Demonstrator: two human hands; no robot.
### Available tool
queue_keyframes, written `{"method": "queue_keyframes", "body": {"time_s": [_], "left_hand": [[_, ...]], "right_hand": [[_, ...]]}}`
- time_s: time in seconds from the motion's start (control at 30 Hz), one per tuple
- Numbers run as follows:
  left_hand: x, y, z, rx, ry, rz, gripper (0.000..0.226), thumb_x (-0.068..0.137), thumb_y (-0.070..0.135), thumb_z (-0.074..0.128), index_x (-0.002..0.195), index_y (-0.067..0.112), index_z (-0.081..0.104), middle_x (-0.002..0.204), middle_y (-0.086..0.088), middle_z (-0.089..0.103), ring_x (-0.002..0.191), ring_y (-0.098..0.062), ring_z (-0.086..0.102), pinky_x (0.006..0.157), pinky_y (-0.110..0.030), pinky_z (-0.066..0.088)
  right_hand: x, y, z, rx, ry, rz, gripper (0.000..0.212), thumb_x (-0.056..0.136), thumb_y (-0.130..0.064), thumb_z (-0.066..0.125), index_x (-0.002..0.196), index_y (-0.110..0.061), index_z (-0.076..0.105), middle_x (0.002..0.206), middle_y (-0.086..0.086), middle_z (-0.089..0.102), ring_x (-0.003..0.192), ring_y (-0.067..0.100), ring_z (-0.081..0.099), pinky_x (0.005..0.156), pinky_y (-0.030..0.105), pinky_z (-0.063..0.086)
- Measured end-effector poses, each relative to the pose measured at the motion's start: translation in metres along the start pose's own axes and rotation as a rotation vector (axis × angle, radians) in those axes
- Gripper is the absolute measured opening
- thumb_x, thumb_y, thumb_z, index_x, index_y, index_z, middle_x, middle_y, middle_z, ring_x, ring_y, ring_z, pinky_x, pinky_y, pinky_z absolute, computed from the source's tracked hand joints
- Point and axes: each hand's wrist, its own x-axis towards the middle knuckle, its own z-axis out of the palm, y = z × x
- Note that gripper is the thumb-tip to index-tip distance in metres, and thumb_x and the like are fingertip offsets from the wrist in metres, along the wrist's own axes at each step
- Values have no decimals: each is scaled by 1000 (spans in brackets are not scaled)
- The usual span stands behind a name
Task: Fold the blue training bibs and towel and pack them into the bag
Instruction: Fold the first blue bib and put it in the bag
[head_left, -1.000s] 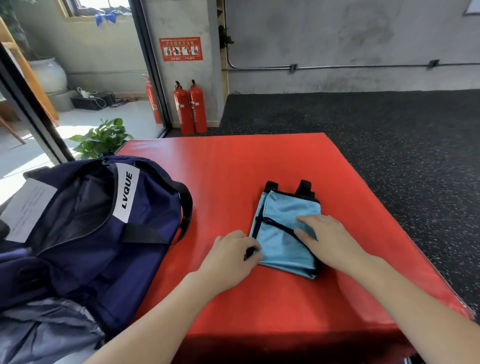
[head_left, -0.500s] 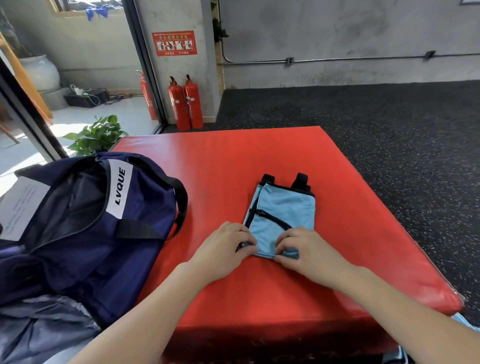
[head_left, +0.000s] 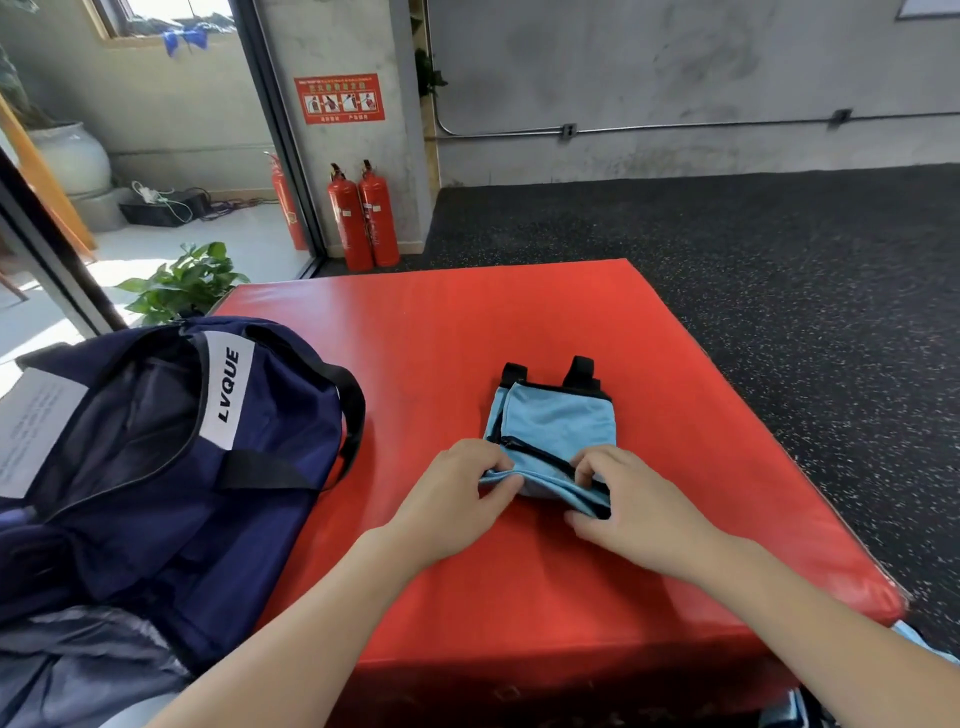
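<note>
A light blue training bib (head_left: 558, 423) with black trim lies folded small on the red mat (head_left: 519, 332), its two black straps pointing away from me. My left hand (head_left: 457, 493) pinches the bib's near left corner. My right hand (head_left: 628, 499) grips the near right edge, and that near edge is lifted and curling up off the mat. The navy LVQUE bag (head_left: 156, 457) lies at the left with its zip open and the dark lining showing. No towel can be made out with certainty.
Light blue fabric (head_left: 779, 712) shows below the mat's near right corner. Two red fire extinguishers (head_left: 363, 215) stand against the pillar behind the mat. A potted plant (head_left: 182, 283) sits beyond the bag. Black speckled floor (head_left: 779, 260) surrounds the mat.
My right hand slid from flat on top of the bib down to its near edge. Both hands now grip that edge and have raised it off the mat.
</note>
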Motion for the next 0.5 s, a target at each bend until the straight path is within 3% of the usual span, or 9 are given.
{"method": "queue_keyframes", "body": {"time_s": [0.1,0.2,0.33,0.4,0.5], "left_hand": [[0,13,-1,-145,76,-93,14,92,37,68,82,28,65,72,7,64,67,-14,56,64,-33,45],[1,23,-2,-262,142,-124,15,88,37,75,82,26,66,70,0,64,68,-25,57,64,-38,46],[6,34,-4,-316,210,-167,10,87,32,77,80,29,72,69,8,67,62,-12,56,60,-22,43],[8,37,-2,-331,230,-198,10,87,29,78,78,29,73,67,13,66,59,-2,52,59,-14,39],[14,36,2,-302,232,-247,8,87,31,77,81,32,73,70,16,67,57,-1,48,58,-13,38]], "right_hand": [[-3,6,-10,108,48,51,21,67,-50,55,82,-36,51,80,-16,64,72,5,59,68,33,50],[-6,10,-21,274,124,59,14,73,-32,67,77,-28,54,62,-11,58,55,6,47,58,26,39],[-4,15,-29,460,160,89,17,83,-9,69,75,-20,59,59,-15,52,57,3,41,57,25,33],[-1,18,-30,521,154,120,13,87,-12,69,77,-19,63,62,-13,56,60,5,45,59,27,35],[6,22,-26,520,169,172,7,89,-22,70,82,-23,69,71,-5,69,65,10,55,64,33,43]]}}
